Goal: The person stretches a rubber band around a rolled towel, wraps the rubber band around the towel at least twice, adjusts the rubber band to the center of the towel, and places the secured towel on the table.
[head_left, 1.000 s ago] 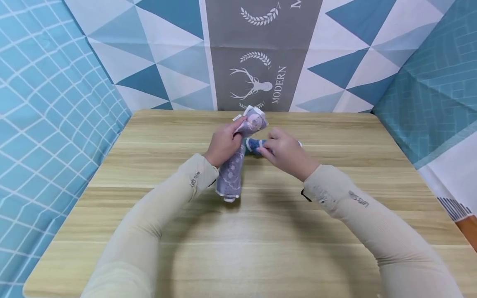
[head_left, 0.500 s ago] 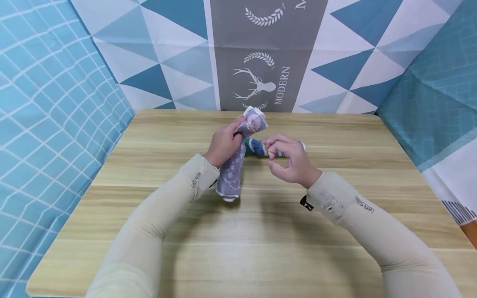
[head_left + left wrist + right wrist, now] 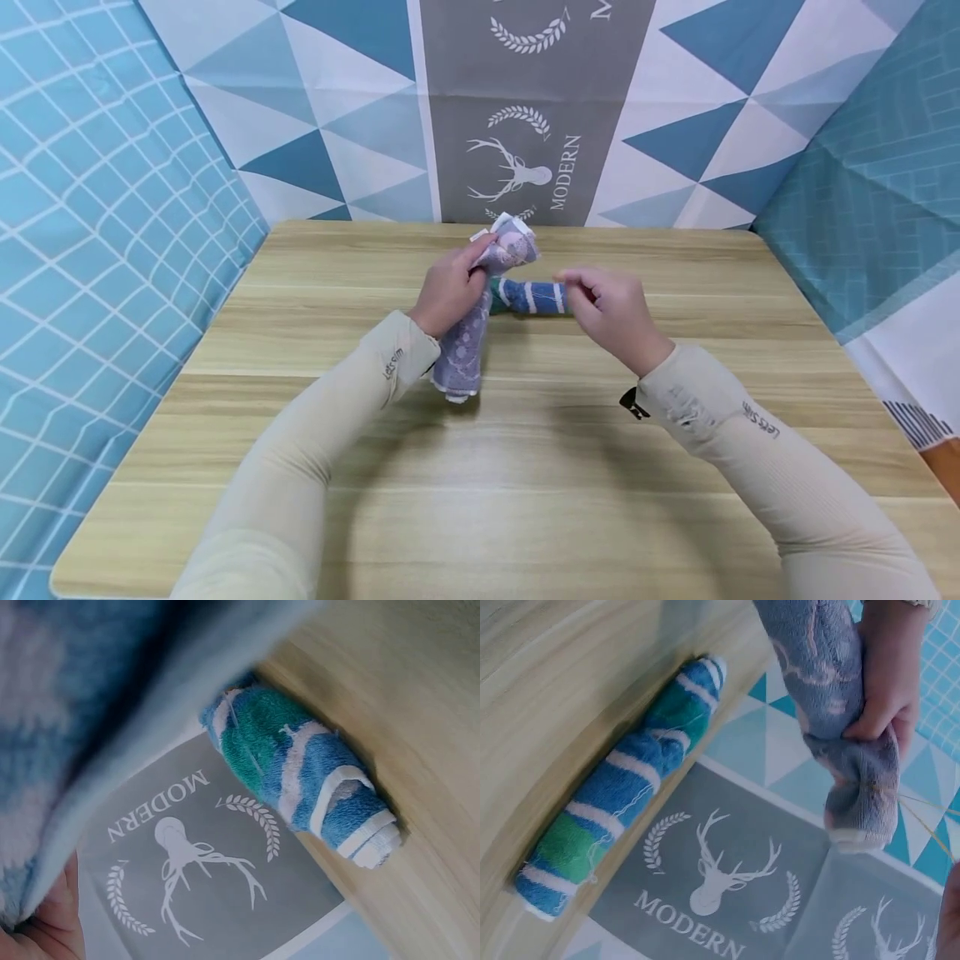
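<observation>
Head view shows us a person's two bare hands above a wooden table (image 3: 480, 483). The left hand (image 3: 448, 287) grasps a grey-purple rolled cloth (image 3: 461, 354) near its far end, thumb and fingers wrapped round it. We find this roll just right of the left wrist and to the left of the right hand (image 3: 615, 317); we cannot tell whether its lower end touches the tabletop. Its long axis runs roughly away from the person, one white-edged end pointing back toward them; beyond the grip it bends, so the short far end tilts up and to the right. In the right wrist view we see the roll narrowed to a waist beside the left thumb, and from there a thin yellow band (image 3: 927, 830) stretches in two strands toward the right hand. That hand's fingers are curled, pinching the band, its fingertips well apart from the roll. Between the hands, a little farther back, a blue and green striped rolled cloth (image 3: 536, 297) lies on the table, its long axis running left to right, nearly crosswise to the first, with its right end hidden behind the right hand
</observation>
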`<control>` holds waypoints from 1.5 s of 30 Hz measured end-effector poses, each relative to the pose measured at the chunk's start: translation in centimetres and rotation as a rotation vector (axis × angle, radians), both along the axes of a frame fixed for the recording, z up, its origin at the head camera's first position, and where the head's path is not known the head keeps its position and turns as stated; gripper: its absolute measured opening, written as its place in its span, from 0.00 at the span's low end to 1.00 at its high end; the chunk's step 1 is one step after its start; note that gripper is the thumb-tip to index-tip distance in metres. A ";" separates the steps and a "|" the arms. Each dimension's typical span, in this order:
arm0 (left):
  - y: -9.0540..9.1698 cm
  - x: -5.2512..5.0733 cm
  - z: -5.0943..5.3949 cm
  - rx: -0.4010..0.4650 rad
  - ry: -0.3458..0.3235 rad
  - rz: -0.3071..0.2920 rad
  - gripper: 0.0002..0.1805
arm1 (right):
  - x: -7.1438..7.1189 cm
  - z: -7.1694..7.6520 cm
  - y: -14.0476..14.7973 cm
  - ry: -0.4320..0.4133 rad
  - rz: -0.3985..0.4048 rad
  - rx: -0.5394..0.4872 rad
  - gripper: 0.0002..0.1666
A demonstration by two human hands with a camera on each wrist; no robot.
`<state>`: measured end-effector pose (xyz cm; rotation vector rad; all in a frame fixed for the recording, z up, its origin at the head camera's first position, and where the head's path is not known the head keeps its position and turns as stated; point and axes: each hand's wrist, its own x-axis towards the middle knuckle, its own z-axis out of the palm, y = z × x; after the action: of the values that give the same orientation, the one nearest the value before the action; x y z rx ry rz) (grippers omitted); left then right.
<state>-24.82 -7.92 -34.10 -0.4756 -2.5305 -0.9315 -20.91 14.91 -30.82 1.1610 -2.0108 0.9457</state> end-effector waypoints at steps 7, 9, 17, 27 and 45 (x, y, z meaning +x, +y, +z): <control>-0.4 0.0 -0.2 -0.032 -0.031 0.009 0.27 | -0.1 0.8 0.8 0.058 -0.308 0.270 0.09; -0.4 0.1 -0.3 -0.043 -0.011 0.001 0.26 | 0.0 1.3 0.8 0.044 -0.394 0.407 0.09; 0.1 0.5 -0.4 -0.100 0.053 -0.042 0.26 | 0.2 2.3 1.1 0.098 -0.590 0.628 0.05; 0.5 1.0 -0.1 -0.135 0.042 -0.063 0.27 | -0.2 2.5 1.5 0.141 -0.476 0.594 0.34; 2.5 3.1 1.0 -0.280 0.112 -0.327 0.24 | -1.2 3.6 0.6 0.406 -0.152 0.654 0.39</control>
<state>-21.69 -5.47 -33.07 -1.0217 -2.5335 -0.6320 -22.08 15.48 -27.21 1.3642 -2.0692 -0.0566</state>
